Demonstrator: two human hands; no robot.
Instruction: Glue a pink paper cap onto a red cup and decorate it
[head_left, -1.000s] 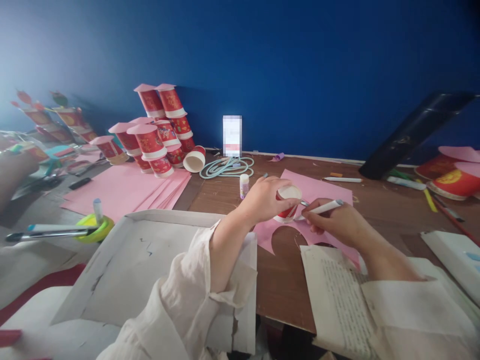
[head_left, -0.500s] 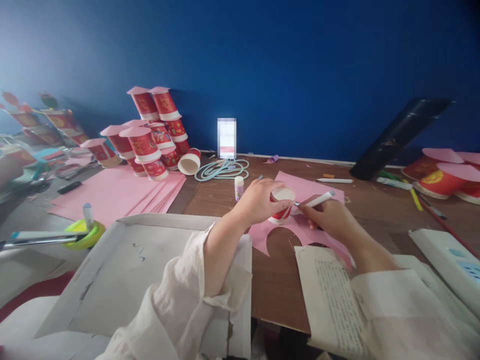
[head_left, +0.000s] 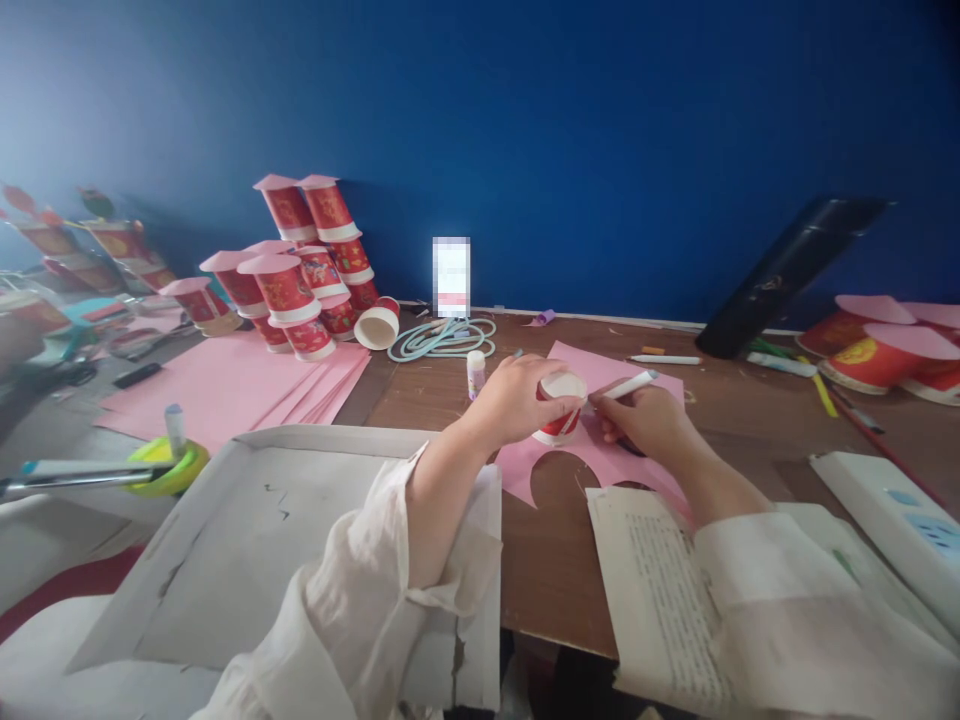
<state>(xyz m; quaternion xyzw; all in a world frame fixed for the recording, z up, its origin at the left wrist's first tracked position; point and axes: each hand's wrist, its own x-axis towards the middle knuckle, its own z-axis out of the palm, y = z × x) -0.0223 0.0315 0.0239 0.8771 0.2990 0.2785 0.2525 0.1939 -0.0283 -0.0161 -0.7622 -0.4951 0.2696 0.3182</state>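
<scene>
In the middle of the desk, a red paper cup (head_left: 557,422) stands upside down on a sheet of pink paper (head_left: 626,462) with curved cut-outs along its near edge. My left hand (head_left: 517,398) is closed around the cup, thumb across the front. A white marker (head_left: 628,384) is pinched in my right hand (head_left: 649,420), close against the cup's right side. The marker's tip is hidden near the cup. Just left of my left hand stands a glue stick (head_left: 475,374).
Stacked red cups with pink paper tops (head_left: 289,285) stand at the left behind pink sheets (head_left: 187,390). A phone (head_left: 451,275) leans on the blue wall above a coiled cable (head_left: 442,340). A black cylinder (head_left: 795,275), a white power strip (head_left: 892,515) and a printed page (head_left: 652,590) lie right.
My right hand and the marker have shifted slightly left and down along the cup's side. My left hand keeps its hold on the cup. The whole view has shifted slightly.
</scene>
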